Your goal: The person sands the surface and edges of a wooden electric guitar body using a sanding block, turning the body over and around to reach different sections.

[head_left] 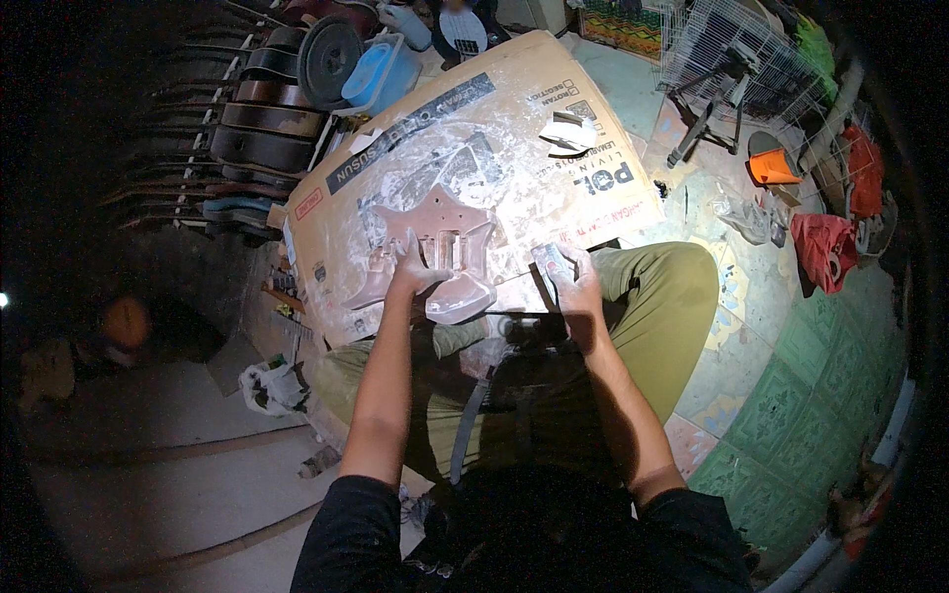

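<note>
Black shirt (524,534) closest — steadying guitar body (473,259) under left hand (413,269), fingers apart — clamping small block (550,265) in right hand (578,284), above dusty cardboard (534,74).

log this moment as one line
left hand: spread on brown guitar body | right hand: holding small block | surface: dusty cardboard under body

A guitar workshop, apparently a makeshift one — a bare guitar body (473,259) at the near edge of a dust-whitened cardboard sheet (534,89) over tiled floor (781,395), racked guitars (262,117) lined up beyond its left edge.
</note>
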Demonstrator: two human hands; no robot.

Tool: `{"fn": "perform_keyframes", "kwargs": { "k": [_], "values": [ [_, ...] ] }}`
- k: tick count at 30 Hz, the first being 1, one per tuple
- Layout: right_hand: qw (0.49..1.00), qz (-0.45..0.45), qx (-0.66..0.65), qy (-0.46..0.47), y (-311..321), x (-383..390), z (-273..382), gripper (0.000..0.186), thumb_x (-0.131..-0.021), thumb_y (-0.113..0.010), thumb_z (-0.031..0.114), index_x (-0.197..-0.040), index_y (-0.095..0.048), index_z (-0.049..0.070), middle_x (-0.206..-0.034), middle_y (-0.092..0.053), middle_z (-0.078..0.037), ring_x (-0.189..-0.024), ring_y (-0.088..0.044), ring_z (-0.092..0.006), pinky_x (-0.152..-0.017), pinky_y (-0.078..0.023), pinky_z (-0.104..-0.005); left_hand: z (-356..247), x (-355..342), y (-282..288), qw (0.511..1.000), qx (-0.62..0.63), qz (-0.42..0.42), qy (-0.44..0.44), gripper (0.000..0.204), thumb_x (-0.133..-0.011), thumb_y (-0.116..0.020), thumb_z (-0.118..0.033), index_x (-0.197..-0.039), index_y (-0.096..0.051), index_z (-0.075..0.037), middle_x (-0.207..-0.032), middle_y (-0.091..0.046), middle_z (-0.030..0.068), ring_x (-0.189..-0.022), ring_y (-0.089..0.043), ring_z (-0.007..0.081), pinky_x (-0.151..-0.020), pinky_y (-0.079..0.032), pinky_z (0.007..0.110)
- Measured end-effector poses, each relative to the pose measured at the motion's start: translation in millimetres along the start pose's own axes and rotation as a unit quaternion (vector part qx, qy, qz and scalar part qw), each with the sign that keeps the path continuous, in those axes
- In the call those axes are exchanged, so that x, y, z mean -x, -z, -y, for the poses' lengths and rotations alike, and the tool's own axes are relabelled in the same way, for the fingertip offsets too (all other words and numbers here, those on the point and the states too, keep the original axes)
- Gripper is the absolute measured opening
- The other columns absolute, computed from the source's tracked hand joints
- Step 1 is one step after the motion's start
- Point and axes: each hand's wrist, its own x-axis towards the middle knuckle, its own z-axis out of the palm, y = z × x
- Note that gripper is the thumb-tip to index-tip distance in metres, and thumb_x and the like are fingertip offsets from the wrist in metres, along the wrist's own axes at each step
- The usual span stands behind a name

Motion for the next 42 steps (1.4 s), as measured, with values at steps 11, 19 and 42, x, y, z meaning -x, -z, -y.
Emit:
{"fn": "perform_keyframes", "kwargs": {
  "k": [11,19,42],
  "values": [
    [0.999,0.013,0.007,0.028,3,-3,-6,0.039,-0.087,-0.070,0.005,-0.122,-0.057,-0.006,-0.115,-0.066,-0.015,-0.108,-0.062,-0.0210,-0.098,-0.046,-0.0321,-27,33,-5,0.987,0.023,-0.152,-0.043,0.101,-0.068,-0.088,-0.036,-0.147,-0.039,0.003,-0.148,-0.042,0.0302,-0.138,-0.041,0.0390,-0.116,-0.031,0.043],
    [0.999,0.006,0.039,0.003,-1,2,4,0.039,-0.087,-0.071,0.006,-0.122,-0.058,-0.005,-0.115,-0.066,-0.015,-0.107,-0.061,-0.0196,-0.098,-0.046,-0.0309,-47,53,-46,0.944,0.011,-0.330,-0.026,0.024,-0.086,-0.070,-0.023,-0.100,-0.072,-0.003,-0.138,-0.050,0.0264,-0.132,-0.041,0.0429,-0.112,-0.030,0.052],
    [0.992,0.018,0.105,-0.068,5,0,10,0.036,-0.093,-0.065,0.009,-0.126,-0.058,-0.003,-0.122,-0.062,-0.011,-0.113,-0.057,-0.0178,-0.100,-0.044,-0.0305,-23,120,-44,0.982,-0.155,-0.110,-0.017,0.070,-0.096,-0.056,-0.036,-0.152,-0.033,-0.002,-0.157,-0.030,0.0246,-0.149,-0.017,0.0438,-0.121,-0.010,0.057]
  ]
}}
